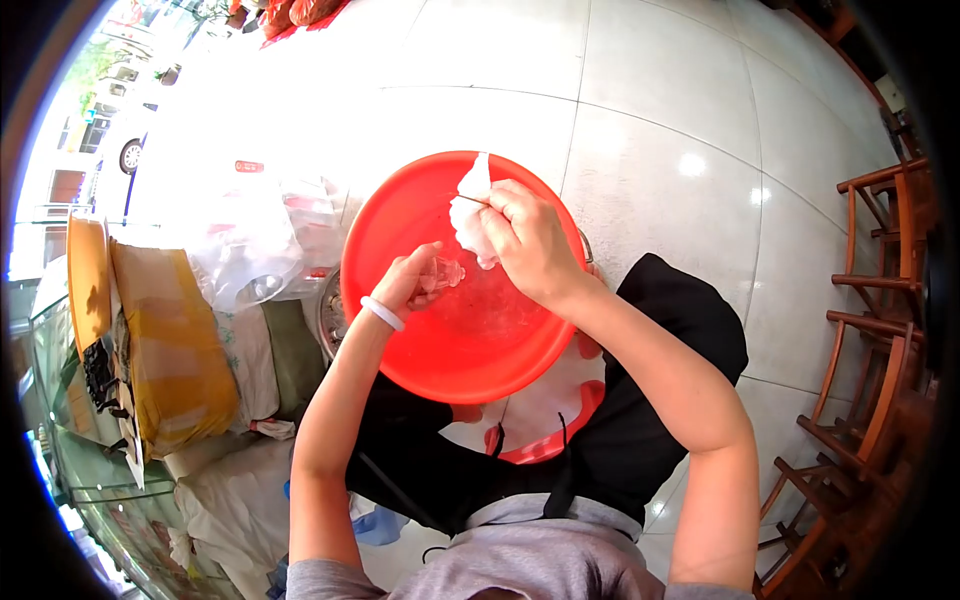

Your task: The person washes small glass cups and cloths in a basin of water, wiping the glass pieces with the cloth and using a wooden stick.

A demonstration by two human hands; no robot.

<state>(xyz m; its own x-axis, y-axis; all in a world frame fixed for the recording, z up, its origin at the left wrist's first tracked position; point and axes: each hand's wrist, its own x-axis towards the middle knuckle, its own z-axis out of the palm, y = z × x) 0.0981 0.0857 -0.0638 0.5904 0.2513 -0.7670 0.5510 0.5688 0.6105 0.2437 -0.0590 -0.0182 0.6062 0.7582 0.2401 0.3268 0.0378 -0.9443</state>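
A round red basin (440, 360) lies between the person's knees. Over its left part my left hand (408, 280), with a white band at the wrist, is closed around a small clear glass-like object (444, 272). Over the basin's upper right, my right hand (525, 235) pinches a crumpled white cloth or tissue (472, 225), and a thin dark stick-like thing shows at the fingers. The white piece hangs to the left of the fingers, apart from the clear object. The fingertips of my right hand are partly hidden.
Clear plastic bags (245, 250) lie left of the basin, above a taped yellow-brown box (175, 345) and cloth sacks. A metal bowl's rim (330, 315) shows beside the basin. Wooden chairs (870, 380) stand at the far right. Red slippers (550, 440) are below the basin.
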